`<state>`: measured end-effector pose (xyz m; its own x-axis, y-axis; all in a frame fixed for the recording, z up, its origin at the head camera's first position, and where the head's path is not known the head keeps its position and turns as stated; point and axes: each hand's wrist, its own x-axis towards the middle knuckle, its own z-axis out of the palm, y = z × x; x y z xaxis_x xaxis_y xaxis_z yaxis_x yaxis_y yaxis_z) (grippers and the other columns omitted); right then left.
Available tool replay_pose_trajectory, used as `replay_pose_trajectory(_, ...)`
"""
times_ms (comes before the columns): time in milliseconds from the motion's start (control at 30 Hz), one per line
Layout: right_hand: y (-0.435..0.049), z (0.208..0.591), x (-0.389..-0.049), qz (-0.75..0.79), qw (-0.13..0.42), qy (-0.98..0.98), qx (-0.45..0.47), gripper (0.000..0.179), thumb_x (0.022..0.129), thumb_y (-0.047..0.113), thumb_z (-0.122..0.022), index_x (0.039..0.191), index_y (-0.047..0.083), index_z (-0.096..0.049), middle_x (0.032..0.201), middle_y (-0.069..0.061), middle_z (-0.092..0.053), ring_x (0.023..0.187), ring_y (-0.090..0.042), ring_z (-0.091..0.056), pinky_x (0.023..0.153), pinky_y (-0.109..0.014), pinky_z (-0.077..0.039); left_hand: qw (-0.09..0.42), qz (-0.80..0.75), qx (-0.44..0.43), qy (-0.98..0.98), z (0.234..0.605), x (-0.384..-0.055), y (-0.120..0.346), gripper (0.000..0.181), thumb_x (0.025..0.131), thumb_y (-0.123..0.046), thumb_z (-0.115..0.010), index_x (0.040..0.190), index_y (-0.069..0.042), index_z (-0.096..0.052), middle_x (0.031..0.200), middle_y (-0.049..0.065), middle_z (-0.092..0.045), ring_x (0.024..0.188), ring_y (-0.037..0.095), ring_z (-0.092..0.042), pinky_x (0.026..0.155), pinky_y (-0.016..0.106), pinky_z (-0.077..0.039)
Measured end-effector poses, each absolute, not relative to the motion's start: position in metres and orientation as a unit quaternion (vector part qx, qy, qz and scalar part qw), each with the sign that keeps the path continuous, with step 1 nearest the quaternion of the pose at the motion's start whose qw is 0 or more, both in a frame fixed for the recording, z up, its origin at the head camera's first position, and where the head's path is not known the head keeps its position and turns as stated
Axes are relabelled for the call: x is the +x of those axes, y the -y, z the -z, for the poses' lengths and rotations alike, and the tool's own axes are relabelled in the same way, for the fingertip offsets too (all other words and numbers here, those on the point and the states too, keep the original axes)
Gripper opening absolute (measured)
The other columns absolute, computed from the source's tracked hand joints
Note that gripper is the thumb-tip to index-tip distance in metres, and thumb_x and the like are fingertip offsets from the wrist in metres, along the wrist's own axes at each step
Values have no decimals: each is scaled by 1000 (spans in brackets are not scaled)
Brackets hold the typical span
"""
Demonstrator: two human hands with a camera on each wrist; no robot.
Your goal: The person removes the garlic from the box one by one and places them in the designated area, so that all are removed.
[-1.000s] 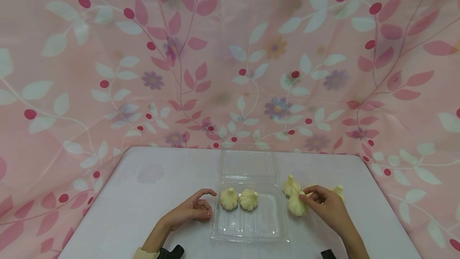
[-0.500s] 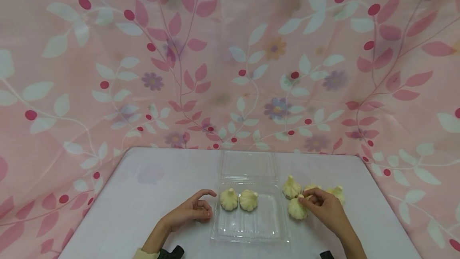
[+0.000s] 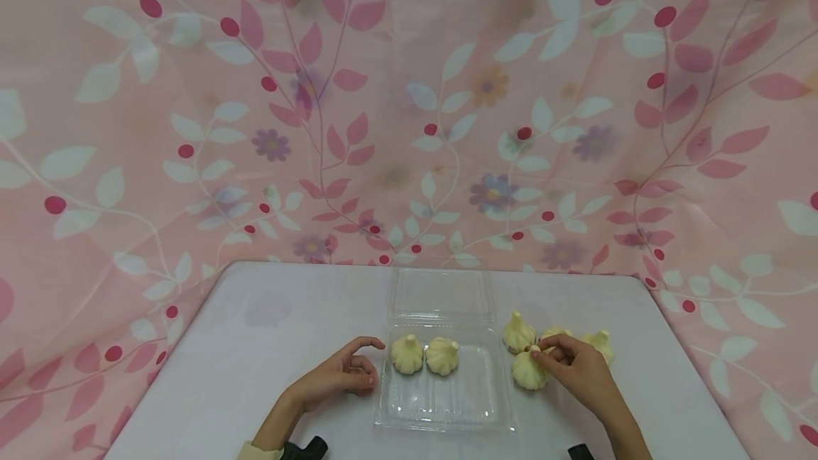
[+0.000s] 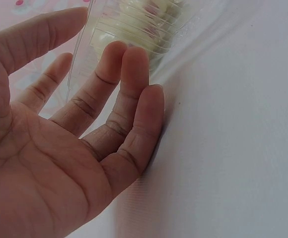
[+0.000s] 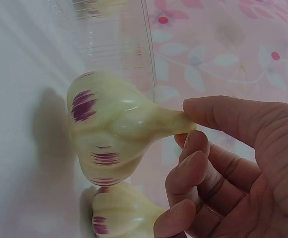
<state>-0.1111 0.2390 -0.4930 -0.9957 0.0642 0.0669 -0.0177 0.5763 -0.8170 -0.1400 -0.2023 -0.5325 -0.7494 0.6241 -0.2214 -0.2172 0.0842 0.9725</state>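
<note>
My right hand [image 3: 578, 369] pinches the stem of a garlic bulb [image 5: 114, 129] between thumb and fingers, just right of the clear plastic box. The pale bulb has purple streaks, and its stem points up in the head view. Two more garlic bulbs [image 3: 424, 355] sit side by side in the back left part of the open clamshell box [image 3: 447, 414]. Beside the box's left wall rests my left hand [image 3: 335, 375], holding nothing, its fingers loosely bent and the index fingertip right at the rim. In the left wrist view its palm [image 4: 44, 168] shows bare.
Several other garlic bulbs [image 3: 519, 333] lie behind and around the right hand, partly covered by it. The box's clear lid [image 3: 441, 293] lies folded back toward the far edge of the white table [image 3: 307, 304]. A pink floral cloth [image 3: 396, 126] hangs behind the table.
Since a second ago the right hand has shifted slightly left with its fingers at the bulb's stem, baring more of the bulbs behind it. The left hand stays in place.
</note>
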Motion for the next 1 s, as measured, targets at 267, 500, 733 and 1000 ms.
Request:
replay_pose_trajectory(267,-239,497,-112,-461,56,885,-7,20,82,18,-82,94,5,-71,67,1,-60,60,-8,-53,50,-25,-42,319,-658,149,-665,534,-140,203,58,92,-10,-67,143,-10,-38,97,8,-64,90,22,-62,83,36,-51)
replay_pose_trajectory(500,-237,498,-113,-456,49,888,-15,21,81,17,-82,95,5,-71,69,1,-59,60,-8,-52,50,-25,-41,319,-658,149,-666,533,-140,203,59,93,-10,-67,144,-9,-37,98,8,-64,91,22,-62,83,36,-52)
replay_pose_trajectory(733,-236,499,-113,-458,49,887,-9,21,81,16,-82,95,4,-71,68,1,-58,59,-7,-50,49,-24,-41,318,-656,153,-667,532,-140,202,59,93,-10,-67,143,-9,-37,97,8,-65,91,22,-62,85,38,-52)
replay_pose_trajectory(1000,-235,501,-113,-457,57,888,-2,23,81,17,-82,95,3,-70,67,1,-56,58,-7,-49,49,-24,-40,321,-660,156,-661,534,-141,203,59,93,-10,-67,143,-9,-37,97,8,-65,91,21,-62,85,38,-52)
